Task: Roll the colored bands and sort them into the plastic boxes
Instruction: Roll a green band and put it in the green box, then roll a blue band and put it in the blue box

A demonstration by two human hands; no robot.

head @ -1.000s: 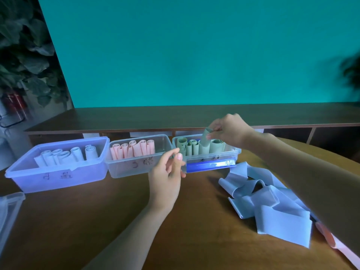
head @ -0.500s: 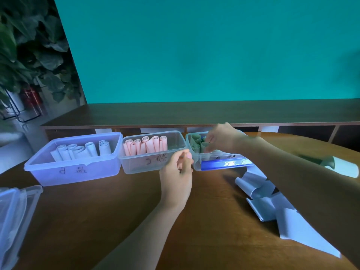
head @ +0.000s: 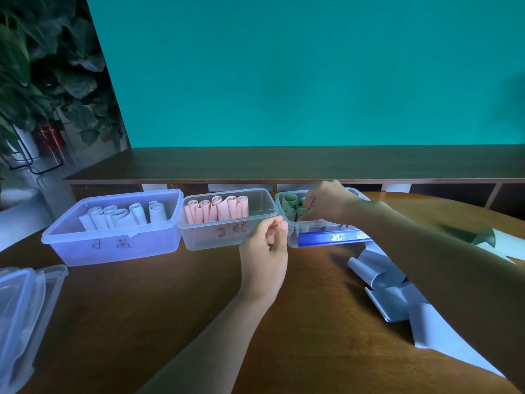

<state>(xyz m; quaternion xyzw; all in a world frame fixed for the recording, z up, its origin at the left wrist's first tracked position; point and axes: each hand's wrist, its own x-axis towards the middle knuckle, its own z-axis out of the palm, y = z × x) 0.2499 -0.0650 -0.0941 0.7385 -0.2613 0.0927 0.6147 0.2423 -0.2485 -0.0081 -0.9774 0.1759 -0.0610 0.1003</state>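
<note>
Three clear plastic boxes stand in a row at the table's far side. The left box (head: 113,245) holds white rolls (head: 125,216), and the middle box (head: 227,237) holds pink rolls (head: 218,209). The right box (head: 321,237), with a blue strip on its front, holds green rolls (head: 291,206). My right hand (head: 326,200) reaches down into the right box, its fingers curled on a green roll among the others. My left hand (head: 264,248) hovers in front of the gap between the middle and right boxes, fingers loosely curled, fingertips touching the right box's front corner.
Loose unrolled pale-blue bands (head: 397,288) lie on the wooden table under my right forearm. A green-and-white band (head: 488,237) lies farther right. Box lids (head: 25,314) sit at the left edge. A low wooden shelf (head: 284,163) runs behind the boxes.
My right hand has lowered the green roll from above the right box down in among the other green rolls. My left hand has moved forward to the box's front corner.
</note>
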